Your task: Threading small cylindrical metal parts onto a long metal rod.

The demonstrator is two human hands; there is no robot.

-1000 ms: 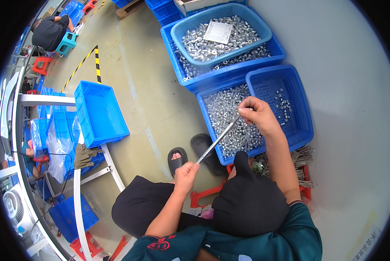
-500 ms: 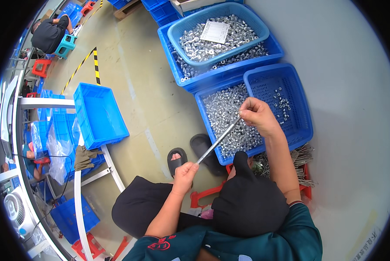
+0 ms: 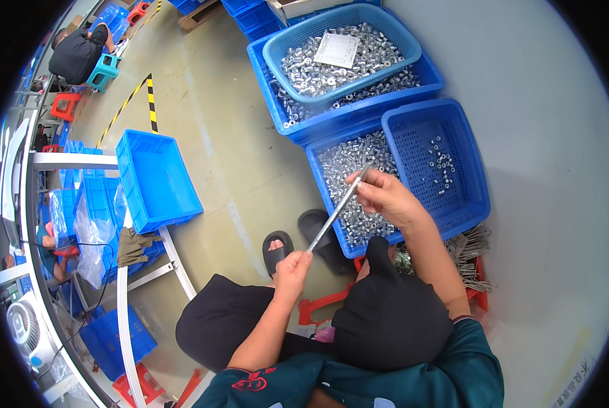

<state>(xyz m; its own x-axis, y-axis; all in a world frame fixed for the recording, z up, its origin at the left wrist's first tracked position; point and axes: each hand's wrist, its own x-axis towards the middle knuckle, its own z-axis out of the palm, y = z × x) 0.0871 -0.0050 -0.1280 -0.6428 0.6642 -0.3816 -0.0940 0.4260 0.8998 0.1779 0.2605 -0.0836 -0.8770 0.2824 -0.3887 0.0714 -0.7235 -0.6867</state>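
You hold a slender, silver-coloured metal rod (image 3: 332,219) aslant in front of you, its lower end at your left hand and its upper end at your right. Your left hand (image 3: 291,273) is closed on the rod, thumb and forefinger pinching it. Your right hand (image 3: 391,198) has its thumb and fingers at the upper end, which juts slightly past them; whether those fingertips also grip a small piece cannot be told.

The rod's upper part is above a deep blue plastic bin (image 3: 327,205) filled with small silver metal pieces (image 3: 359,153); its lower part is over your black sandals (image 3: 276,253). A dark blue perforated plastic basket (image 3: 413,151) overlaps the bin's right side and contains a few loose pieces of similar look. Beyond, a light blue oval-cornered basket (image 3: 338,95), heaped with metal pieces and bearing a white paper slip (image 3: 337,50), sits in a larger blue bin (image 3: 372,113). Beside your right forearm lies a bundle of thin metal rods (image 3: 472,258).
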